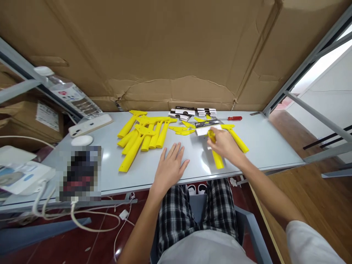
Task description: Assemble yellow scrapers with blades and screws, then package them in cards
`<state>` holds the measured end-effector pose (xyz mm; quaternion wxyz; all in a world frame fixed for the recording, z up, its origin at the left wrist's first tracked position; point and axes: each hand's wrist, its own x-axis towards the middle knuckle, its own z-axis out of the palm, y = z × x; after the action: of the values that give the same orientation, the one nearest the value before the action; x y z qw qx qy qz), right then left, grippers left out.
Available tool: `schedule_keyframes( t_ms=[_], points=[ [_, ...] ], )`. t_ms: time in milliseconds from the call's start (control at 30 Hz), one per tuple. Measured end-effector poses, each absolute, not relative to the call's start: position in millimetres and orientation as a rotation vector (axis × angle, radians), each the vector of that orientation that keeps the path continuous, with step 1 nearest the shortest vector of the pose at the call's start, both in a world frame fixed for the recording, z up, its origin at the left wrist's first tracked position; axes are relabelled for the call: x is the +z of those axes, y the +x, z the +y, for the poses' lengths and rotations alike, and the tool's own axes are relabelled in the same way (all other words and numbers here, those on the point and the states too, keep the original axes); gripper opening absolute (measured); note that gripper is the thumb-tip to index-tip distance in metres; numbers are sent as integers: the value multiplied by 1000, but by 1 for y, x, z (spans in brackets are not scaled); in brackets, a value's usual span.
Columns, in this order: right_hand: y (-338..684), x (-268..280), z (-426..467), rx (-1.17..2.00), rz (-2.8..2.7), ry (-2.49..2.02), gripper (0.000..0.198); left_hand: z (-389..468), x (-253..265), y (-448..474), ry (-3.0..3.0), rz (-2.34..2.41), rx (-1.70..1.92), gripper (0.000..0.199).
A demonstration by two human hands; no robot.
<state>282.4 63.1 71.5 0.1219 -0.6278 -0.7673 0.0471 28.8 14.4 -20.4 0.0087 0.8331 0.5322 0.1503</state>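
Observation:
My left hand point(171, 164) lies flat on the white tabletop with its fingers spread, holding nothing. My right hand point(224, 145) is closed, its fingers around a short yellow piece point(211, 136) whose kind I cannot make out. Below that hand a yellow plastic handle point(218, 160) points toward me; the hand partly hides it. Just beyond the fingers sits a white and black packet point(208, 129). Another yellow handle point(239, 141) lies to the right. Flat pointed yellow parts point(183, 129) rest left of the packet.
Several yellow handles point(133, 152) are piled at left. White-and-black packets point(183, 113) and a red-handled screwdriver point(234, 118) lie at the back. A blurred-out device point(79, 174), a white power strip point(90, 125) and a water bottle point(70, 93) are leftward. Cardboard point(170, 47) stands behind.

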Motion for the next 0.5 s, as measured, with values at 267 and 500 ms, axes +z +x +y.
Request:
schedule_keyframes(
  t_ms=[267,500],
  points=[
    [472,59,121,-134,-2074,-2219,52,15,-19,28,2582,1655,480,60],
    [543,27,141,-23,-2047,-2335,48,16,-19,27,2603,1663,449,59]
  ],
)
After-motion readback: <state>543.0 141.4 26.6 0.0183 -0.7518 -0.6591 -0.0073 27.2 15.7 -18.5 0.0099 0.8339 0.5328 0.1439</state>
